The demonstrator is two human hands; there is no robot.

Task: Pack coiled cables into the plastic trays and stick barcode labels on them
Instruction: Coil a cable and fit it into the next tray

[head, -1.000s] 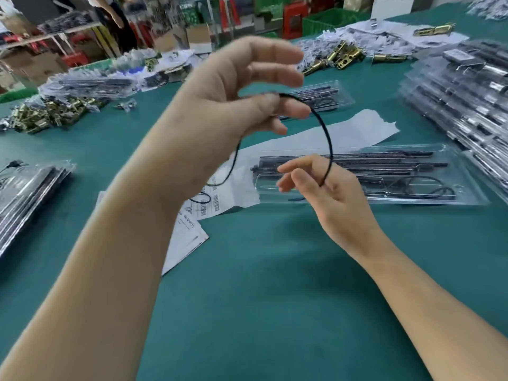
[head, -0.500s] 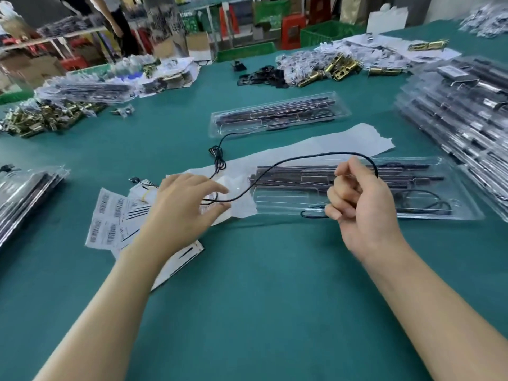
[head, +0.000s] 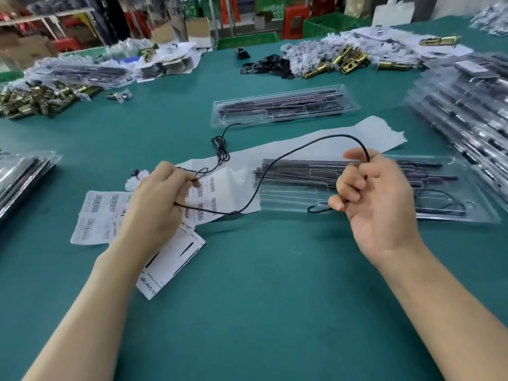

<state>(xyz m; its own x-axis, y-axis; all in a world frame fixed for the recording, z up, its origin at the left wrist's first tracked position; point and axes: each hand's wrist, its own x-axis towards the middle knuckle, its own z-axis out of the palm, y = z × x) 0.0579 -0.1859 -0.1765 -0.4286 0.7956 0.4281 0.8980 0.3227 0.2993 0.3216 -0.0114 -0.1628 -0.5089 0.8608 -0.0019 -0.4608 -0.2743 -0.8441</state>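
Two hands hold one cable (head: 302, 146) above the desk (head: 261, 298). My left hand (head: 156, 199) pinches it over the labels (head: 96, 207), and my right hand (head: 376, 204) curls round a loop of it, just above the near tray (head: 291, 196). The cable spans left to right, roughly along the tray's long axis, and its tangled tail trails toward the far tray (head: 351, 105). The right hand is nearer the empty compartment, so I judge coiling should gather rightward.

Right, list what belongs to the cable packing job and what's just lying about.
Job: black cable, gripped by left hand and right hand; near clear tray; barcode labels.
Lying about: brass hardware pile; black clips; green crate.
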